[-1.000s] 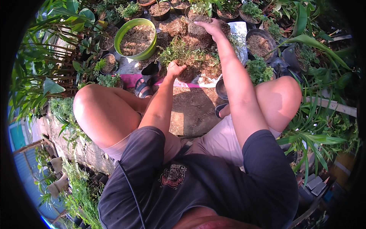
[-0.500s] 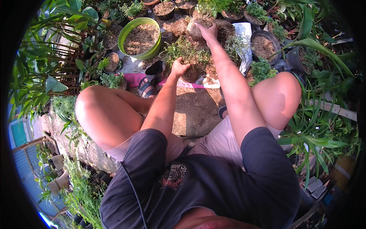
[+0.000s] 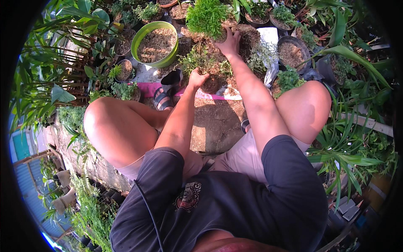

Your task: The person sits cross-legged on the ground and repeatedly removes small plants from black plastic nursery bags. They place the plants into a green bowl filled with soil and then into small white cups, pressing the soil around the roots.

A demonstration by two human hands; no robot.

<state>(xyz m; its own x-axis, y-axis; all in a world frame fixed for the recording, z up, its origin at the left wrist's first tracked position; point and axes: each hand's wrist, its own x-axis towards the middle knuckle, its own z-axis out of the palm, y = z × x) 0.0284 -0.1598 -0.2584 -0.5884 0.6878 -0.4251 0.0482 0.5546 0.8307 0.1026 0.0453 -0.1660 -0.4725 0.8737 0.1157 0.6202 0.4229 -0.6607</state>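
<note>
I squat over potted plants. My left hand (image 3: pixel 197 78) is closed on the stems of a small leafy plant (image 3: pixel 197 59) that grows from a dark soil-filled pot (image 3: pixel 213 82) in front of my knees. My right hand (image 3: pixel 228 43) reaches farther out and grips the soil clump at the base of a bushy bright-green plant (image 3: pixel 206 16), which stands above the hand. A brown mound of soil (image 3: pixel 247 35) lies just right of that hand.
A lime-green tub of soil (image 3: pixel 154 42) stands at the far left, with a sandalled foot (image 3: pixel 161 98) and a pink strip (image 3: pixel 147 89) below it. Black pots of soil (image 3: pixel 291 52) crowd the right. Long-leaved plants ring the spot. Bare concrete (image 3: pixel 216 126) lies between my knees.
My right hand has drawn slightly nearer, and the bushy green plant now stands in full view above it. My left hand stays on the small plant.
</note>
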